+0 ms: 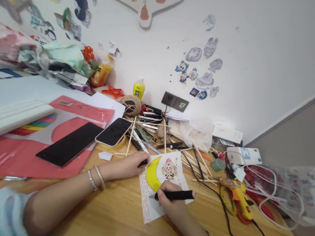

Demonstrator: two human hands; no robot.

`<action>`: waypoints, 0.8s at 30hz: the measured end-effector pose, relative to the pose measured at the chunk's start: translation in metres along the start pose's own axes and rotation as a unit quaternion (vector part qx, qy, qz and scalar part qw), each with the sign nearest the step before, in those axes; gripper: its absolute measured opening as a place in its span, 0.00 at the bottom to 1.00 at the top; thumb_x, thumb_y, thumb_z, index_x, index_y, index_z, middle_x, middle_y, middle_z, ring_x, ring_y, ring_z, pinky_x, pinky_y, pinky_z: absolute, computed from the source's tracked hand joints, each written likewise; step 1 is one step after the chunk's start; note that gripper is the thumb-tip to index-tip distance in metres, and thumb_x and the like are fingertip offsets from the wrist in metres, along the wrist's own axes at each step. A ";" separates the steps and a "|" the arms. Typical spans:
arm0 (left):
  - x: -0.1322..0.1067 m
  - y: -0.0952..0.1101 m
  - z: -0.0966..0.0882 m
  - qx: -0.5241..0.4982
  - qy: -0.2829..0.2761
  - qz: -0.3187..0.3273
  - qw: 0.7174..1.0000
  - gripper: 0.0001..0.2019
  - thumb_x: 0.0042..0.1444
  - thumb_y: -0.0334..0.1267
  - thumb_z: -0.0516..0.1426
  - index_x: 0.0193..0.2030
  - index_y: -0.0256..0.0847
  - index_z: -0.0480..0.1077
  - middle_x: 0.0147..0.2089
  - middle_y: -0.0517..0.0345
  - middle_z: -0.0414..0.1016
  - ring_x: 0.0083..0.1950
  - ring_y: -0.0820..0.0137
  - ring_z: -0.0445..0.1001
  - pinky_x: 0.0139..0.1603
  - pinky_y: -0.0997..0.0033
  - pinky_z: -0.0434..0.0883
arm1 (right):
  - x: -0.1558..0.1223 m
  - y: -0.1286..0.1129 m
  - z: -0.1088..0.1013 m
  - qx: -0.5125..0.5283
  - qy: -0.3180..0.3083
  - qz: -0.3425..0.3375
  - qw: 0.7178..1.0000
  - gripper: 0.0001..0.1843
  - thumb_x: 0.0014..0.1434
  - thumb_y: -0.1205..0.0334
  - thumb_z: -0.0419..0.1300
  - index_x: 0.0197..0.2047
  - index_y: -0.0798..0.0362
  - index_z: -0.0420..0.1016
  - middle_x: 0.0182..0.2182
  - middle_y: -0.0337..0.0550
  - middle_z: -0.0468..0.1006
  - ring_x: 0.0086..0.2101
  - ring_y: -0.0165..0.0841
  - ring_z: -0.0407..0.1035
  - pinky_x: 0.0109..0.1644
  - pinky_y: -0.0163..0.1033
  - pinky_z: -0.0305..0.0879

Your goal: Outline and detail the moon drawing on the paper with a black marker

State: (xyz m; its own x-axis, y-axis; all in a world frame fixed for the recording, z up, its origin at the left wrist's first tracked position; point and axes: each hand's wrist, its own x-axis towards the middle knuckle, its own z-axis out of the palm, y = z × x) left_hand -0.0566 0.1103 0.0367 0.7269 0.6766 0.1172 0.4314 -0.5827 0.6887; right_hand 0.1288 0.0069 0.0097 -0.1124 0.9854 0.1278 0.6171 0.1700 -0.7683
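Note:
A small white paper (158,187) lies on the wooden table (119,215), showing a yellow crescent moon and a cartoon girl. My right hand (169,200) is closed around a black marker (176,195) whose tip touches the paper's lower part. My left hand (131,164) rests on the paper's upper left edge, fingers curled round a small black thing, perhaps the marker's cap (142,163). Bracelets circle my left wrist (96,178).
Two phones (70,143) (113,131) lie on red paper at left. Thin wooden sticks, pens and a twine ball (130,104) crowd the back. A yellow glue gun (237,197) with a black cord lies at right, beside plastic bags. Stickers cover the wall.

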 end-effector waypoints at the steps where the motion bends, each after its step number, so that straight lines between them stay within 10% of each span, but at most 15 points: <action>1: 0.000 0.001 0.000 0.001 -0.001 -0.001 1.000 0.02 0.52 0.30 0.49 0.31 0.39 0.60 0.33 0.59 0.65 0.35 0.69 0.65 0.37 0.71 0.63 | 0.000 0.000 0.000 -0.004 0.003 -0.002 1.000 0.12 0.50 0.58 0.50 0.18 0.51 0.60 0.16 0.40 0.68 0.21 0.33 0.63 0.26 0.36 0.56; 24: 0.000 -0.001 0.000 0.001 -0.006 -0.007 1.000 0.01 0.51 0.31 0.49 0.31 0.40 0.61 0.34 0.58 0.66 0.36 0.69 0.65 0.38 0.70 0.63 | 0.000 0.003 0.001 0.012 0.001 0.007 1.000 0.11 0.50 0.61 0.51 0.18 0.51 0.59 0.16 0.37 0.65 0.21 0.31 0.61 0.26 0.36 0.56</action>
State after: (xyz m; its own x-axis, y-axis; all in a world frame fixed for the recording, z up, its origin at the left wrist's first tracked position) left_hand -0.0575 0.1111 0.0362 0.7271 0.6794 0.0992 0.4425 -0.5742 0.6889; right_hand 0.1304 0.0075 0.0065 -0.1024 0.9876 0.1190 0.5996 0.1568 -0.7848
